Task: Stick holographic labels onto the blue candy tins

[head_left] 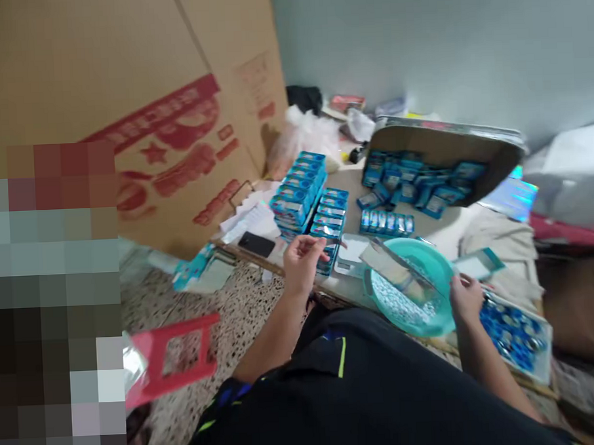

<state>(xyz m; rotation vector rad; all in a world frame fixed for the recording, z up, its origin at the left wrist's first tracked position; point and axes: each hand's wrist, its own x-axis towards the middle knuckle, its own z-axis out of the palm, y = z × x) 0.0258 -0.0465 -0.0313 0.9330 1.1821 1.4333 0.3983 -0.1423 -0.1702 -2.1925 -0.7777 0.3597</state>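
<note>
My left hand [303,260] is closed in a pinch at the front end of the stacked blue boxes [298,189]. A thin dark sliver shows by its fingertips, too blurred to name. At the right rim of a turquoise basin [447,268], my right hand [466,299] has its fingers curled together; what they grip cannot be made out. Small white pieces [399,303] fill the basin's bottom, and a blurred pale card-like piece [392,264] slants over them. Just behind the right hand lies an open white and teal carton [480,265].
A tilted cardboard box [445,137] spills small blue packs [408,178]. A row of blue packs [386,222] stands before it. A tray of blue and silver pieces [516,334] is at right. A phone [256,244] lies at the table's left edge, near a red stool [175,359].
</note>
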